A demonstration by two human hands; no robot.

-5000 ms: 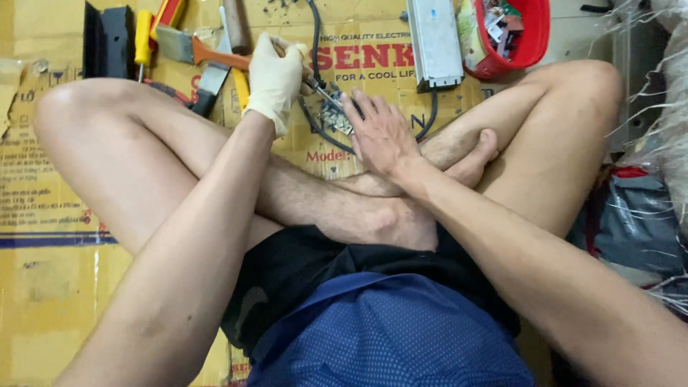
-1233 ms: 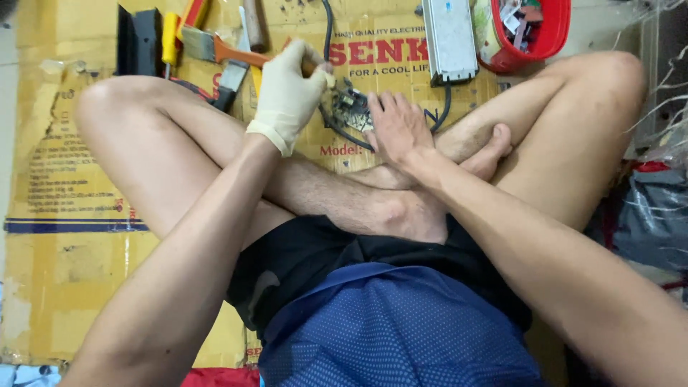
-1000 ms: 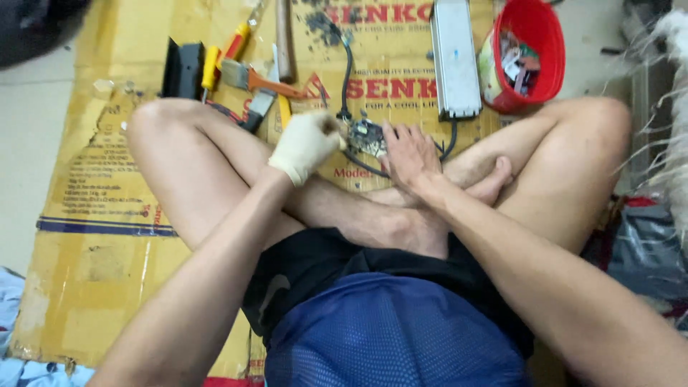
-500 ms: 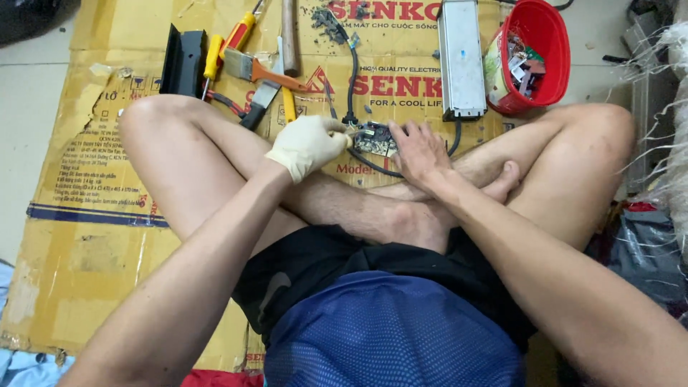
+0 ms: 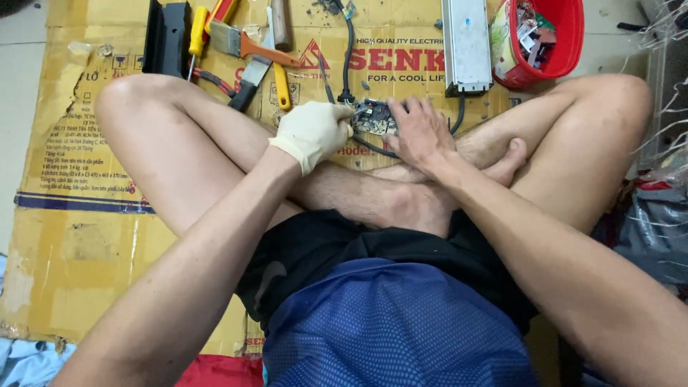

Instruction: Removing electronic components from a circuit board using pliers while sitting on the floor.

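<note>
A flattened yellow cardboard sheet (image 5: 79, 236) covers the tiled floor (image 5: 18, 86). A small circuit board (image 5: 373, 118) lies on it. Left of the board: paintbrush (image 5: 240, 46), yellow-handled screwdrivers (image 5: 281, 82), black bracket (image 5: 165, 36). Beyond it, a grey metal box (image 5: 466, 43); a red bowl (image 5: 552, 43) further right.

Person's left hand (image 5: 313, 133): covered by a cream, thin, wrinkled glove that runs from the fingers back to a cuff at the wrist. Right hand (image 5: 421, 133): bare, no glove, no ring or watch behind the fingers. Both forearms unsleeved. Legs bare, feet unshod. Shorts: black upper part, blue dotted-mesh fabric nearest the camera.
</note>
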